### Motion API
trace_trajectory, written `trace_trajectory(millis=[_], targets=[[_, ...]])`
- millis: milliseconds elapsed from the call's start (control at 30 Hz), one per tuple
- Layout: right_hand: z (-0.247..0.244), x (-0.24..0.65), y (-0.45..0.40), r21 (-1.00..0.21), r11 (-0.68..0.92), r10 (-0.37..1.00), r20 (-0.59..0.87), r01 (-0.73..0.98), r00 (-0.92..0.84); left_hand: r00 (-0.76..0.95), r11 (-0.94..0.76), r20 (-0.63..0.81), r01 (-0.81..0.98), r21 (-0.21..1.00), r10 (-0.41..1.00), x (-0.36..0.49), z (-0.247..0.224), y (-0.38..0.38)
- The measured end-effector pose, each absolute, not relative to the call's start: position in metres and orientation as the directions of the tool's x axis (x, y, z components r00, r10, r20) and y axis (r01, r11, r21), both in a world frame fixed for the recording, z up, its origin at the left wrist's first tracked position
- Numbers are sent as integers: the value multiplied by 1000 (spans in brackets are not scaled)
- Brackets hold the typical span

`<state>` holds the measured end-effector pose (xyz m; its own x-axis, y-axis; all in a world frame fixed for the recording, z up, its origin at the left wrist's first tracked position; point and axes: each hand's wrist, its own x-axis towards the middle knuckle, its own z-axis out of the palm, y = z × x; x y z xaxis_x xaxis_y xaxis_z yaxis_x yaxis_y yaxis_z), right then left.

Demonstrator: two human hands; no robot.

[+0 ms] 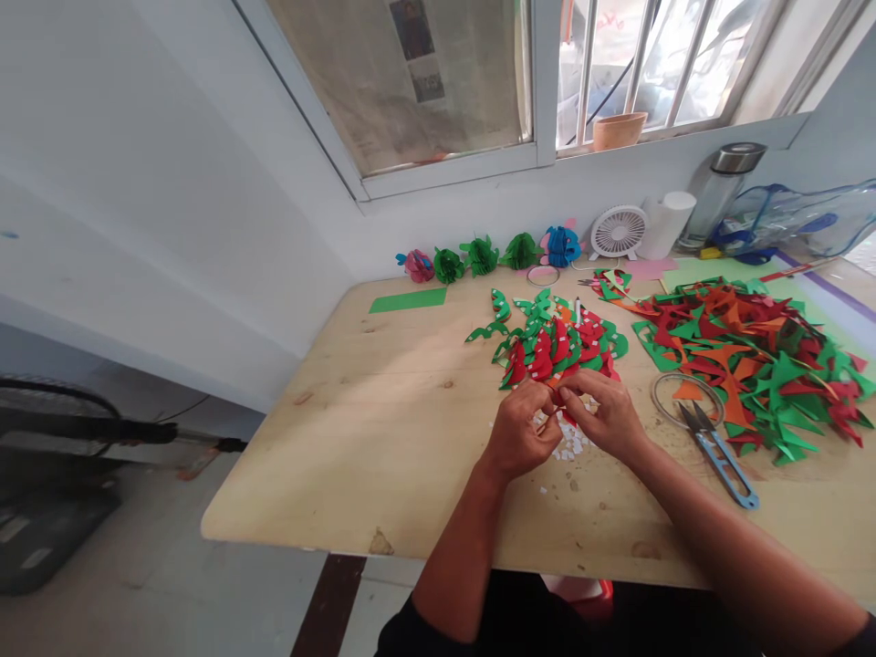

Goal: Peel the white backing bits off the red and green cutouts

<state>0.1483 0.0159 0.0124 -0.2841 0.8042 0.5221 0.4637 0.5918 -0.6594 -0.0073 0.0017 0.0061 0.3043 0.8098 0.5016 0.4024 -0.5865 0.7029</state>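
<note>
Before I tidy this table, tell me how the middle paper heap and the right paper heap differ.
Size: the middle heap is smaller; the right heap spreads wider.
Shape: the middle heap has mostly rounded, curved pieces; the right heap has jagged, pointed scraps.
Marks: small white patches dot the middle heap; the right heap shows none.
Both mix red and green paper.

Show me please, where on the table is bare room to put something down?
The widest bare part of the table lies between its left edge, the green strip and the left hand. A smaller patch is between the forearms, near the front edge. Crowded: cut shapes beyond the hands; scraps and snips at right.
</note>
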Motion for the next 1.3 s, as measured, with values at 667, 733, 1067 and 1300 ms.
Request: trace_trajectory(millis=[667,733,1067,1300], targets=[[8,151,19,-660,563,824,492,498,-280,376,-682,576,502,532,726,-3,4,2],[7,150,19,-653,556,828,493,515,-268,376,-677,570,503,537,731,-3,3,2],[12,152,21,-819,292,947,321,494,-28,278,-552,479,359,752,833,-5,12,-2],[6,154,23,-865,198,974,227,460,7,156,-335,314,128,934,936,-11,13,0]])
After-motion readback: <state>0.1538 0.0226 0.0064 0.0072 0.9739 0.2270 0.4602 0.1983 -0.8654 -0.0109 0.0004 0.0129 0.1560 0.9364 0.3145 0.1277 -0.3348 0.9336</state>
